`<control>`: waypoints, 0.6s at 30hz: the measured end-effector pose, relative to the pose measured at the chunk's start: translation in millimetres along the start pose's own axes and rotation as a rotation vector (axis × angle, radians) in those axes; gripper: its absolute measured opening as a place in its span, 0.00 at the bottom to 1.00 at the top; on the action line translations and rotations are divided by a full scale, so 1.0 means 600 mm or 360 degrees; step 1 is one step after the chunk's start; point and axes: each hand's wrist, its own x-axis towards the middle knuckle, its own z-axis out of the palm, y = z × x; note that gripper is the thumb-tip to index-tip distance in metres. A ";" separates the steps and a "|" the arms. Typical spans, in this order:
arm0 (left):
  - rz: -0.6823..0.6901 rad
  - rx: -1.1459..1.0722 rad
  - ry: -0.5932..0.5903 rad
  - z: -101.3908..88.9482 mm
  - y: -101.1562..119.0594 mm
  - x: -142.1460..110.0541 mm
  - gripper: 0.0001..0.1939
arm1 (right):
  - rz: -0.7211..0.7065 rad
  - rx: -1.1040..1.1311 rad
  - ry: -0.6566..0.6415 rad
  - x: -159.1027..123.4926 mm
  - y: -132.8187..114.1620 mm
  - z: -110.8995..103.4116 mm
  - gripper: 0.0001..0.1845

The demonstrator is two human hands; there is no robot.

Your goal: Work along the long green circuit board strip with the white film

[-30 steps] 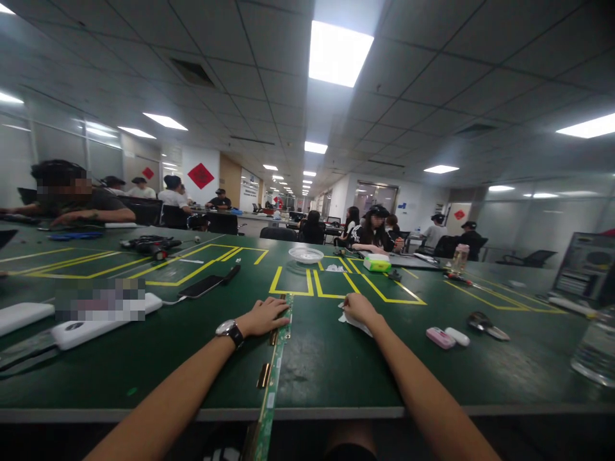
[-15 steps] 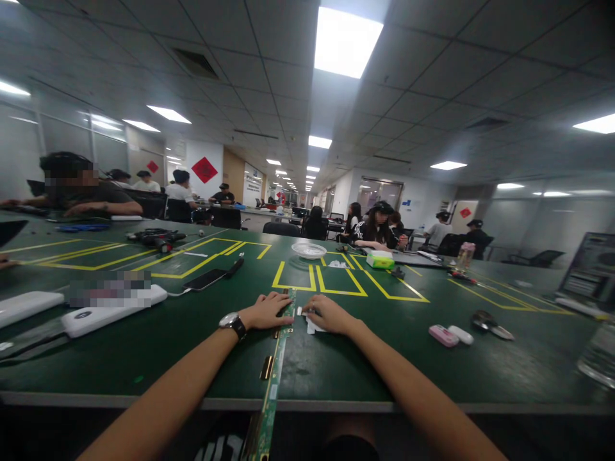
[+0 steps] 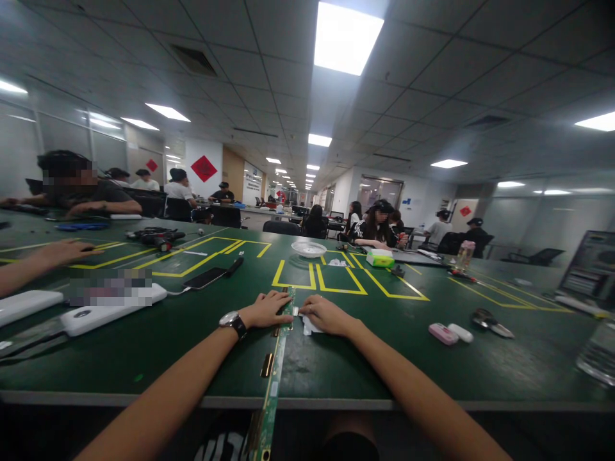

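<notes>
A long, narrow green circuit board (image 3: 276, 371) with copper-coloured flex tabs runs lengthwise over the table, its near end jutting past the front edge. My left hand (image 3: 266, 310), a watch on its wrist, rests on the far part of the board with fingers stretched out and lying flat. From the other side, my right hand (image 3: 327, 314) comes up to the board's right edge, thumb and fingers pinched on a crumpled white tissue (image 3: 310, 328). A small white tip at those fingertips meets the board's edge; whether it belongs to the tissue I cannot tell.
On the green table (image 3: 346, 371), a white dish (image 3: 308, 248) stands beyond my hands. To the left are a white power strip (image 3: 115, 310), a phone (image 3: 205, 279) and a co-worker's hand (image 3: 62, 253). To the right lie a pink case (image 3: 442, 335) and a clear container (image 3: 598, 352).
My right hand has moved left with the tissue, up to the board's edge. My left hand stays on the board. A co-worker's hand has reached in at the left.
</notes>
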 end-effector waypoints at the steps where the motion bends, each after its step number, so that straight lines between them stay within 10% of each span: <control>1: -0.0001 -0.0001 -0.0002 0.000 0.001 0.000 0.37 | -0.0003 -0.0004 0.0006 0.000 0.000 0.001 0.18; 18: 0.0009 -0.0019 -0.0099 -0.001 0.002 0.005 0.33 | -0.0104 -0.0010 0.0050 0.002 0.011 0.016 0.20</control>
